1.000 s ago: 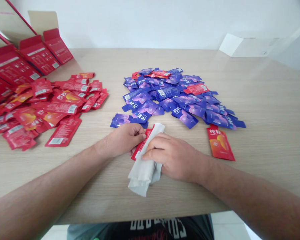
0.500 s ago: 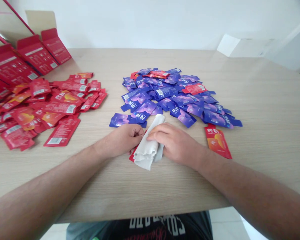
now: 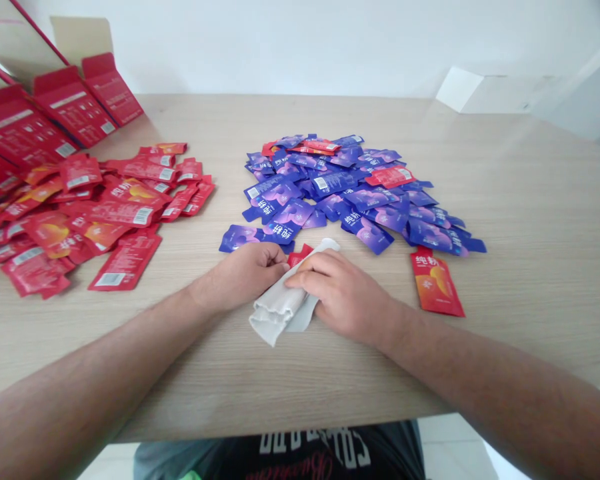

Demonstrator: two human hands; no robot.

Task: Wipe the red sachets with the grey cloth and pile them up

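Note:
My right hand [image 3: 343, 290] is closed around a folded white cloth [image 3: 280, 307], pressing it onto a red sachet [image 3: 298, 256] on the table. Most of that sachet lies hidden beneath the cloth; only its far end shows. My left hand [image 3: 247, 275] is curled shut at the sachet's left edge, with its fingertips partly out of sight. Just beyond both hands spreads a heap of blue-purple sachets [image 3: 335, 183], with a few red ones among them. A single red sachet with an orange print [image 3: 437, 283] lies to the right, beside my right forearm.
On the left is a pile of red sachets [image 3: 125, 210]. Several red cartons with raised flaps [image 3: 75, 110] stand behind it. A white box [image 3: 495, 93] sits at the back right against the wall. The wooden table's near edge [image 3: 280, 433] runs above my lap.
The cloth has slid toward me and to the left over the red sachet, baring the sachet's far end. My right hand has moved with it; my left hand has barely shifted.

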